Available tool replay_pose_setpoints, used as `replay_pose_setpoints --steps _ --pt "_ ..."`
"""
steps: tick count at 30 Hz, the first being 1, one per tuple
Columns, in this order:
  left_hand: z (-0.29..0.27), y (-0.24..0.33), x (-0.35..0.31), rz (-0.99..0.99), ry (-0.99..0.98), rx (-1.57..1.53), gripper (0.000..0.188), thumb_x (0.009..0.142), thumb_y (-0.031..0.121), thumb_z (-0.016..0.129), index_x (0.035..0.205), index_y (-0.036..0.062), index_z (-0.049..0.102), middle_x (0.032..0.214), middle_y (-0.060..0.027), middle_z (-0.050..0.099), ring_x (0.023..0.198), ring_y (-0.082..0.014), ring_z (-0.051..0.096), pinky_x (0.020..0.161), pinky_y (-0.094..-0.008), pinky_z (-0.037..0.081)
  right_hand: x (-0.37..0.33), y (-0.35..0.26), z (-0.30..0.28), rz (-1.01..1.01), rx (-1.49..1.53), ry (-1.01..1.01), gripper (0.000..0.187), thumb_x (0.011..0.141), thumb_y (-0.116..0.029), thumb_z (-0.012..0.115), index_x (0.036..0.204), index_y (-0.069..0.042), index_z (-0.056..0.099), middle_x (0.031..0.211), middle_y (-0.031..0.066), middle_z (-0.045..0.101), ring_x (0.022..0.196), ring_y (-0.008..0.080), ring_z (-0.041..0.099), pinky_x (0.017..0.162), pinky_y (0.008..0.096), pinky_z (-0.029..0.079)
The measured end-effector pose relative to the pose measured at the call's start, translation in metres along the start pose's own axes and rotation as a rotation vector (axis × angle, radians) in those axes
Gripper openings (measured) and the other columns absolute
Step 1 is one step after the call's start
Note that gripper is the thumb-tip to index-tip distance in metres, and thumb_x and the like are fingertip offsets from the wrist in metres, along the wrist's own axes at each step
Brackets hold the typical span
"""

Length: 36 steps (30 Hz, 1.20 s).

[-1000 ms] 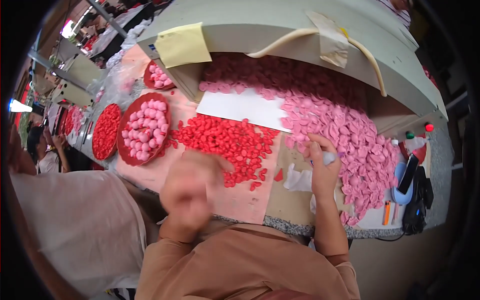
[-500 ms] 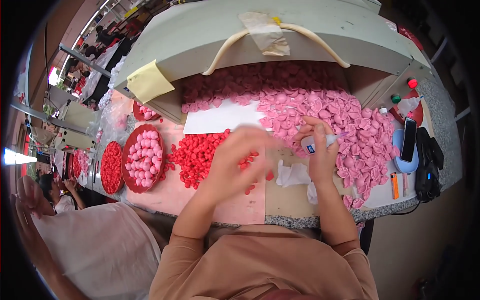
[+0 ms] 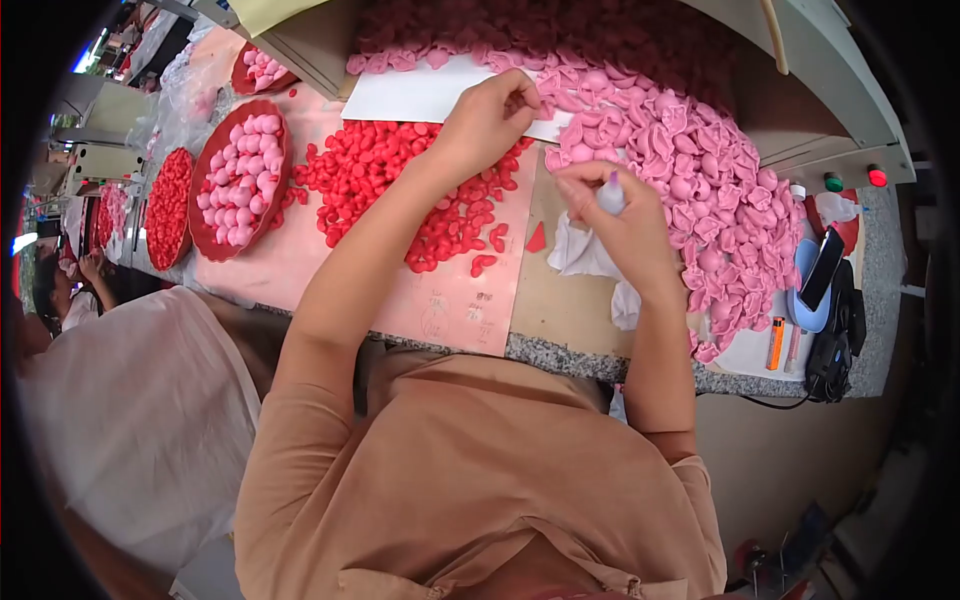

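Observation:
My left hand (image 3: 488,120) is over the far edge of the white paper (image 3: 400,100), its thumb and fingers pinched together. Pink shell-like pieces lie right at those fingertips; what the pinch holds, if anything, is too small to make out. Closed around a small whitish squeeze bottle (image 3: 611,195) with a purple tip, my right hand (image 3: 625,215) is above the near-left edge of the pink pile (image 3: 690,150). The bottle's tip points up. Red bean-like pieces (image 3: 375,165) are heaped under and beside my left forearm. Below my right hand is crumpled white tissue (image 3: 580,250).
On the left stand a red dish (image 3: 282,180) of pink balls and a dish of red pieces (image 3: 168,205). A phone (image 3: 822,268) rests on a blue tray (image 3: 805,312) at right, near an orange lighter (image 3: 775,343). A grey hood (image 3: 840,90) overhangs the pile. Someone in white sits at left.
The view has tilted and shifted. My left hand, blurred before, has reached away to the paper's edge in a pinch. My right hand has turned the bottle from sideways to tip up.

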<state>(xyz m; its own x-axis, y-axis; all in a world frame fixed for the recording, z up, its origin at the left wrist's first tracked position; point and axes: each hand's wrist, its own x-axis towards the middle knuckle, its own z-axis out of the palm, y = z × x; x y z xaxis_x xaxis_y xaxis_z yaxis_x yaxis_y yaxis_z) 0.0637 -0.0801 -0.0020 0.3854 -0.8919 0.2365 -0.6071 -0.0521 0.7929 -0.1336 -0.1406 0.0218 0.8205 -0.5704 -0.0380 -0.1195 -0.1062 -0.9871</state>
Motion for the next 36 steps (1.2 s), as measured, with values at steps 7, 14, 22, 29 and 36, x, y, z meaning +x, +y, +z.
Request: replay_pose_setpoints --steps 7,14,22,29,36 --pt "-0.016 0.004 0.0 0.097 0.088 0.197 0.032 0.077 0.01 0.066 0.106 0.0019 0.056 0.093 -0.0126 0.059 0.085 -0.0236 0.057 0.075 -0.0313 0.048 0.005 0.0 -0.003 -0.059 0.078 0.188 0.017 0.089 -0.014 0.058 0.099 -0.001 0.062 0.078 -0.0018 0.058 0.07 0.0047 0.051 0.062 0.0196 0.043" --pt "0.003 -0.015 0.001 0.091 0.001 0.186 0.033 0.076 0.01 0.063 0.107 -0.0009 0.058 0.106 -0.02 0.059 0.1 -0.0348 0.055 0.088 -0.0397 0.043 -0.004 0.003 0.005 -0.084 0.096 0.253 0.016 0.091 -0.015 0.053 0.099 -0.002 0.059 0.076 -0.0002 0.056 0.066 0.0064 0.05 0.058 0.0207 0.041" --pt "0.018 -0.009 0.003 0.239 0.155 0.223 0.016 0.074 0.004 0.056 0.089 0.0043 0.057 0.079 -0.0156 0.056 0.08 -0.0352 0.055 0.071 -0.0431 0.045 -0.017 -0.005 0.017 -0.102 0.094 0.122 0.017 0.089 -0.01 0.052 0.101 0.001 0.057 0.08 0.005 0.057 0.063 0.008 0.053 0.053 0.0202 0.046" --pt "-0.004 0.013 0.004 0.0 0.226 -0.333 0.012 0.078 0.006 0.056 0.09 0.0026 0.054 0.087 -0.0068 0.054 0.078 -0.0173 0.058 0.064 -0.0321 0.049 -0.015 -0.008 0.017 -0.118 0.098 0.116 0.022 0.092 -0.02 0.051 0.102 0.0 0.055 0.079 0.0046 0.056 0.063 0.007 0.052 0.054 0.0195 0.043" --pt "-0.032 0.048 -0.067 -0.269 0.3 -1.103 0.016 0.088 0.011 0.047 0.104 0.0085 0.048 0.09 -0.0025 0.057 0.075 -0.0086 0.052 0.062 -0.0243 0.045 -0.008 0.011 0.024 -0.189 -0.028 0.102 0.022 0.09 -0.026 0.055 0.093 -0.005 0.059 0.066 -0.0003 0.055 0.053 0.0048 0.048 0.044 0.0188 0.037"
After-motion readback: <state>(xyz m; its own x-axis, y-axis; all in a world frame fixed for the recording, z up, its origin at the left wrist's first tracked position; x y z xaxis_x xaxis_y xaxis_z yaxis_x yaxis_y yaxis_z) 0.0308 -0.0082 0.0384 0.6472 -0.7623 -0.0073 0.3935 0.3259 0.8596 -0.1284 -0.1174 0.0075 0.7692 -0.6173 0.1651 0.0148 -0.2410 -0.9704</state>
